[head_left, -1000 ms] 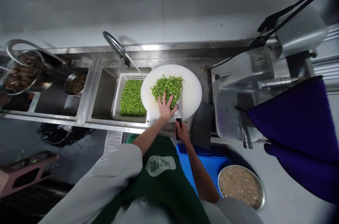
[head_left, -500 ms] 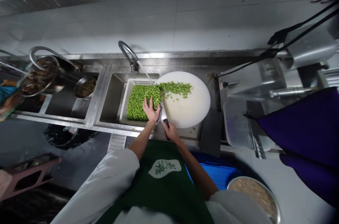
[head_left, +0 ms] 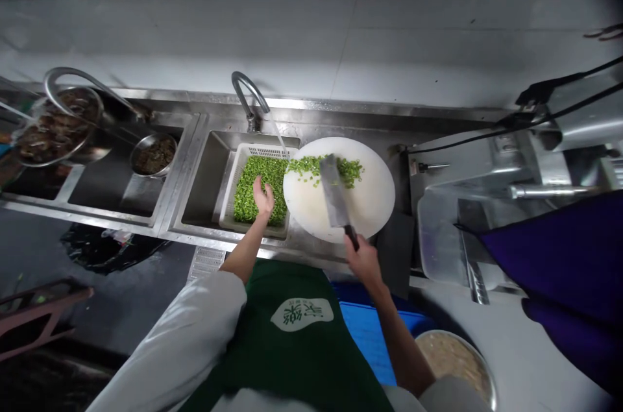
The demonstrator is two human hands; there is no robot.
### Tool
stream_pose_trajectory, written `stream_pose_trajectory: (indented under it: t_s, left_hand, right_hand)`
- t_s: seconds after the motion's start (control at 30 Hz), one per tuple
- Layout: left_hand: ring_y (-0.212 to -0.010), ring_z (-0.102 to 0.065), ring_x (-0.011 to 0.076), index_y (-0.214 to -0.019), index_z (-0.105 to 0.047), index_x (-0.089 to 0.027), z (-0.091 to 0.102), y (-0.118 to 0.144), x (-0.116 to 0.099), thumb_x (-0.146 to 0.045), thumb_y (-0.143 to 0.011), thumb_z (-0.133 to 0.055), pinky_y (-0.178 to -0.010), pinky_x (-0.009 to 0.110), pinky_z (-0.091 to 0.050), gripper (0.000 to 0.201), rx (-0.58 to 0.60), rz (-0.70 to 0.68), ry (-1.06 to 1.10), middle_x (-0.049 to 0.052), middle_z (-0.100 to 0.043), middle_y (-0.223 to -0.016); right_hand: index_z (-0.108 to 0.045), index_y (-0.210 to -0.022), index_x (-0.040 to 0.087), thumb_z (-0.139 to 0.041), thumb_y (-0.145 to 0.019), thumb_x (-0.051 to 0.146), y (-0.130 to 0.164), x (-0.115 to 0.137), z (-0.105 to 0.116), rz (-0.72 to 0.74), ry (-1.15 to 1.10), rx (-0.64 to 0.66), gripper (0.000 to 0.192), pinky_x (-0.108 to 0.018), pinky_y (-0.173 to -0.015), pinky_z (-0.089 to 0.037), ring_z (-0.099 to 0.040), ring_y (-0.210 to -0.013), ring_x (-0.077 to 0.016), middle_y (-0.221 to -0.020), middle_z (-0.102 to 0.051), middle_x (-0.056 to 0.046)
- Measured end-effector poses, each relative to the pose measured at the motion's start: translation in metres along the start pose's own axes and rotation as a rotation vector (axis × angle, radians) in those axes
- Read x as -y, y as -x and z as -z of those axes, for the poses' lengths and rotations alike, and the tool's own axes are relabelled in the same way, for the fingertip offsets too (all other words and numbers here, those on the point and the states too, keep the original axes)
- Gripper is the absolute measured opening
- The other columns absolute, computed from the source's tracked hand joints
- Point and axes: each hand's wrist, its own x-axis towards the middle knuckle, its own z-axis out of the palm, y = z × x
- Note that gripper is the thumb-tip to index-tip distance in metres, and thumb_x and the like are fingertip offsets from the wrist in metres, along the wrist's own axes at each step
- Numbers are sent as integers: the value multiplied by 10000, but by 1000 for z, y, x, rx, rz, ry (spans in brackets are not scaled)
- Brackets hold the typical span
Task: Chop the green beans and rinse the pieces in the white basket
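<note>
A round white cutting board [head_left: 360, 204] lies on the steel counter, partly over the sink. A thin row of chopped green vegetable [head_left: 311, 167] lies along its far edge. My right hand [head_left: 363, 259] grips the black handle of a cleaver [head_left: 333, 194] whose blade lies across the board toward the greens. My left hand [head_left: 263, 198] hovers with fingers apart, holding nothing, over a white perforated basket [head_left: 243, 152] in the sink. The basket is full of chopped greens [head_left: 250, 188].
A faucet [head_left: 248, 97] arches over the sink [head_left: 204, 172]. Metal bowls of dark food [head_left: 153, 154] sit at the left. A steel machine [head_left: 491, 159] and a clear tub [head_left: 440, 237] stand to the right. A blue crate [head_left: 370, 331] and a bowl of pale food [head_left: 450, 360] are near me.
Most of the greens went from the board into the basket. My left hand lifted off the pile. My right hand swung the cleaver back onto the board, toward the greens still lying there.
</note>
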Motion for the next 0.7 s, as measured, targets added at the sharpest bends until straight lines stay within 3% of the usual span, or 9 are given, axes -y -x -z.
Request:
stream_pose_trajectory:
  t_s: [0.13, 0.3, 0.4, 0.53, 0.7]
  left_hand:
    - [-1683, -345, 304, -1684, -430, -115, -34, -21, -29, -589, -1111, -405, -1404, 467, -280, 744, 202, -202, 1, 199, -407, -1774]
    - [-1720, -231, 374, -1724, -384, -111, -79, -50, -68, -596, -1065, -547, -1413, 525, -224, 834, 426, -346, -151, 208, -252, -1840]
    - [-1716, -238, 393, -1704, -423, -99, -107, -55, -88, -567, -1070, -553, -1415, 567, -191, 799, 452, -408, -208, 223, -316, -1813]
    - [-1695, -295, 405, -1646, -519, -106, -136, -48, -103, -592, -1050, -585, -1414, 575, -197, 772, 487, -512, -187, 218, -405, -1773]
    - [-1651, -387, 398, -1648, -524, -132, -149, -46, -105, -505, -1034, -605, -1394, 587, -258, 723, 537, -655, -119, 201, -450, -1751]
  right_hand:
    - [-707, -1107, 69, -518, -1116, 385, -29, -25, 39, -186, 329, -117, 368, -310, -708, -460, -782, -847, -314, -941, -794, -240]
    - [-664, -1214, 16, -442, -1171, 373, -67, -9, 55, -339, 491, -99, 422, -341, -804, -535, -818, -1001, -357, -1041, -794, -282]
    - [-650, -1241, 6, -425, -1176, 326, -82, 7, 42, -333, 504, -102, 396, -340, -829, -571, -826, -1031, -345, -1058, -792, -280]
    - [-631, -1256, 4, -406, -1172, 276, -94, 28, 9, -264, 521, -135, 362, -322, -820, -594, -831, -1007, -315, -1067, -778, -271]
    - [-635, -1215, 12, -390, -1149, 210, -96, 62, -31, -202, 495, -124, 322, -312, -782, -607, -832, -949, -300, -1029, -762, -271]
